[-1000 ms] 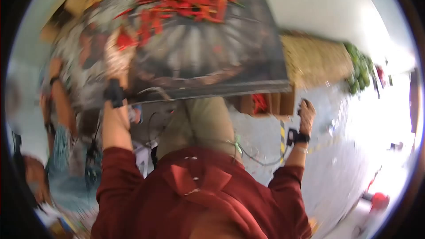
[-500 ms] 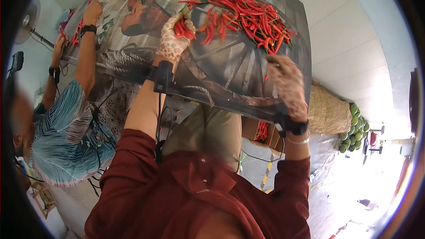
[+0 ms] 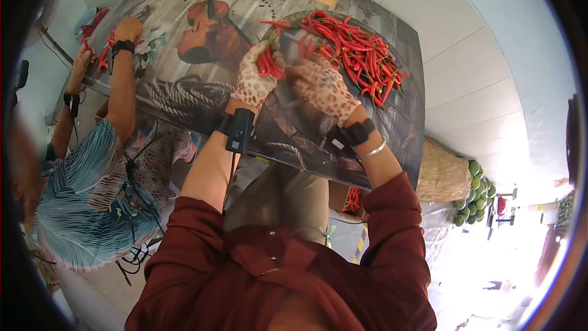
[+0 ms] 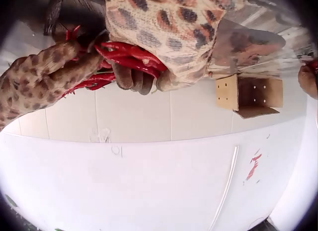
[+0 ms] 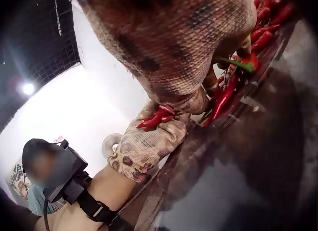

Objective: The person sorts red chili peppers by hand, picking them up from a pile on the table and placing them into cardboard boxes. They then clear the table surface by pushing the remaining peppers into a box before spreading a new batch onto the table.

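Note:
My left hand [image 3: 254, 79], in a spotted glove, grips a small bunch of red chilies [image 3: 267, 64], tips toward the palm. In the left wrist view this bunch [image 4: 131, 57] lies across the curled fingers. The right hand [image 3: 321, 89], gloved alike and blurred, is just right of the left one, at the near left edge of the chili pile [image 3: 361, 52]. In the right wrist view its fingers bend down beside a chili with a green stem [image 5: 243, 66]; I cannot tell whether they pinch it. Other chilies [image 5: 226, 99] lie just below those fingertips.
The table [image 3: 214, 107] has a printed violin-and-wheel top. To the left, another person's hand [image 3: 127, 28] is near some chilies [image 3: 104, 55]. A cardboard box [image 4: 248, 94] is at the far side. Below the near edge is a box with chilies [image 3: 351, 199]; a woven sack [image 3: 444, 171] is at right.
The right hand came up from beside the table, passed the pile's right side and moved left to beside the left hand. The left hand still holds its chilies. The head view shifted.

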The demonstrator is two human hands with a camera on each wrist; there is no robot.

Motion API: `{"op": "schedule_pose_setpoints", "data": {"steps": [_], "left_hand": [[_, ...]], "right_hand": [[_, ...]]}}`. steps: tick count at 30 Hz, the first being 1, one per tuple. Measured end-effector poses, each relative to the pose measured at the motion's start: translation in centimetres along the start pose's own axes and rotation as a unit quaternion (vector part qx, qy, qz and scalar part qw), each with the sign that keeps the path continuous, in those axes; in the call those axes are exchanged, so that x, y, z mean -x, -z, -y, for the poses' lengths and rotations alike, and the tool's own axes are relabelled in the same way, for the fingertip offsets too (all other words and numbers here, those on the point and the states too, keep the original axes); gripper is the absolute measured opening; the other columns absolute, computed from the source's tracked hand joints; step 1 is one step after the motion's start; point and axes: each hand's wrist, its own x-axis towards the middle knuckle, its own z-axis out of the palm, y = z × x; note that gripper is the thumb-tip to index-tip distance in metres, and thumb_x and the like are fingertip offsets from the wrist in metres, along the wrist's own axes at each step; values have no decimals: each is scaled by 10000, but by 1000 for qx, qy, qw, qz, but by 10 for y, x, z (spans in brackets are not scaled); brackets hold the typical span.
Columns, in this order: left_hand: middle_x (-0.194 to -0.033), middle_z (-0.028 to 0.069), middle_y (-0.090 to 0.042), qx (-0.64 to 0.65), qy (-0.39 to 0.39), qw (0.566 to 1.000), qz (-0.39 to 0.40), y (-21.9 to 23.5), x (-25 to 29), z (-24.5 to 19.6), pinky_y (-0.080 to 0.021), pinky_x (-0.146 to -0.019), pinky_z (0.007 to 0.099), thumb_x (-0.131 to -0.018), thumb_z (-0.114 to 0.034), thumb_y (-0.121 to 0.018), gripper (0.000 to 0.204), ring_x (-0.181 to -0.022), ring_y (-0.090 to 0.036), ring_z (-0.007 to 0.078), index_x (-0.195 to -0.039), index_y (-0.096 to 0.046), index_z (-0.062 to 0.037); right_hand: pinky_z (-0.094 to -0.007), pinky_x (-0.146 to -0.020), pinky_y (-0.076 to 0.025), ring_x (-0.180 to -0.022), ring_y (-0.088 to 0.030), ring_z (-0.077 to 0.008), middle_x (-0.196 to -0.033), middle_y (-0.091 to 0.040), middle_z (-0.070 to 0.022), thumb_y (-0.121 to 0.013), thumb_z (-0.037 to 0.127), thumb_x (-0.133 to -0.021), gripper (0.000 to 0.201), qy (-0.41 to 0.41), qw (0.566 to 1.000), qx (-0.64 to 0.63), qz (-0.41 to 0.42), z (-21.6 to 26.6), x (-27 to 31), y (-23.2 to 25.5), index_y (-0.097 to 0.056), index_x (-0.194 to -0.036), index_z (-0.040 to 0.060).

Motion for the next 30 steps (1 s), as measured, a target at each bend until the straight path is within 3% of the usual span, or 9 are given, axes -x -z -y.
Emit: {"op": "schedule_pose_setpoints", "data": {"steps": [6, 9, 13, 14, 15, 17, 18, 23, 30], "left_hand": [[-896, 122, -614, 18, 8, 1000, -6, 2, -1, 1, -523, -667, 327, -933, -133, -510, 227, -742, -582, 221, -1086, -558, 29], [-908, 127, -612, 29, 12, 999, -22, 5, -2, 0, -524, -677, 332, -930, -129, -516, 233, -751, -583, 224, -1093, -558, 33], [-921, 132, -608, 15, 16, 1000, -3, 7, -5, 0, -525, -697, 337, -930, -131, -522, 237, -767, -584, 226, -1095, -559, 35], [-923, 132, -607, 21, 22, 1000, -4, 7, -5, 0, -525, -704, 340, -931, -134, -521, 240, -772, -585, 227, -1097, -559, 35], [-923, 132, -607, 21, 22, 1000, -3, 7, -5, 0, -525, -704, 340, -931, -134, -521, 240, -772, -585, 227, -1097, -559, 35], [-923, 130, -606, -7, 11, 1000, 2, 8, -5, 1, -526, -711, 340, -935, -139, -512, 248, -782, -588, 229, -1107, -556, 35], [-923, 130, -606, -8, 11, 1000, 3, 7, -5, 1, -526, -711, 340, -935, -139, -512, 248, -782, -588, 229, -1107, -556, 35], [-917, 127, -606, -16, 11, 1000, -24, 3, -1, 1, -531, -711, 341, -937, -135, -509, 249, -787, -591, 229, -1107, -552, 42], [-937, 126, -602, -33, 5, 999, -6, 8, -4, 1, -533, -713, 345, -937, -126, -506, 248, -792, -593, 228, -1117, -536, 41]], "right_hand": [[-420, -1035, -361, -1131, -524, -322, -1056, -649, -99, -599, 206, -818, 227, -3, 999, -39, -12, -25, 40, 26, -677, -993, 83], [-375, -983, -408, -1069, -567, -291, -1041, -653, -101, -617, 167, -828, 239, -65, 995, -48, -64, -26, 49, 38, -653, -1026, 39], [-402, -985, -393, -1102, -549, -309, -1083, -643, -127, -633, 258, -833, 307, -191, 973, -72, -108, -23, 46, 49, -656, -1041, 34], [-401, -1017, -371, -1188, -494, -320, -1215, -581, -165, -645, 336, -830, 465, -206, 975, -60, -58, -26, 45, 52, -597, -1180, 34], [-401, -1017, -371, -1188, -494, -320, -1215, -581, -165, -645, 336, -830, 465, -206, 975, -60, -58, -29, 43, 48, -597, -1180, 34], [-397, -1076, -309, -1288, -397, -335, -1345, -474, -200, -658, 435, -802, 683, -221, 969, 100, -54, -34, 37, 34, -489, -1306, 7], [-399, -1122, -236, -1354, -298, -342, -1437, -353, -214, -659, 523, -772, 884, -241, 965, 108, 11, -33, 29, 38, -347, -1397, -19], [-400, -1136, -206, -1381, -243, -332, -1487, -280, -185, -660, 538, -764, 952, -261, 951, 157, 54, -42, 4, 25, -254, -1442, 7], [-416, -1092, -296, -1321, -353, -357, -1453, -343, -182, -651, 460, -792, 809, -276, 937, 200, 78, -49, -8, 26, -337, -1421, 60]]}}
